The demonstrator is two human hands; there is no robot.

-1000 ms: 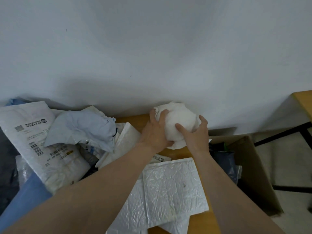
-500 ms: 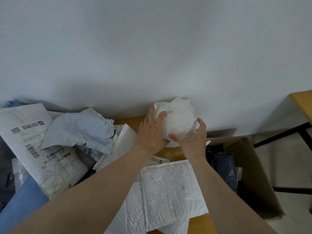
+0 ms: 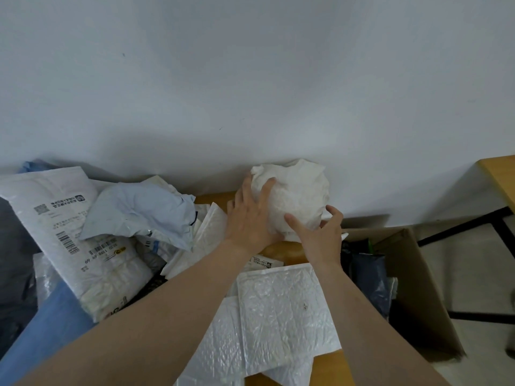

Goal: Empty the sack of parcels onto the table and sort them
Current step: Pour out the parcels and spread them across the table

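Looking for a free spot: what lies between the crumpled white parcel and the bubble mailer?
Head view: between the crumpled white parcel and bubble mailer, a strip of bare table, a printed label.

Illumination is diffuse, cool and moderately dim. A broad, soft-edged shadow band lies along the base of the plain white wall (image 3: 250,79). The white bubble-wrap mailer (image 3: 284,307) shows a faint sheen. Wide-angle distortion splays the brown cardboard box (image 3: 418,288) toward the right edge.
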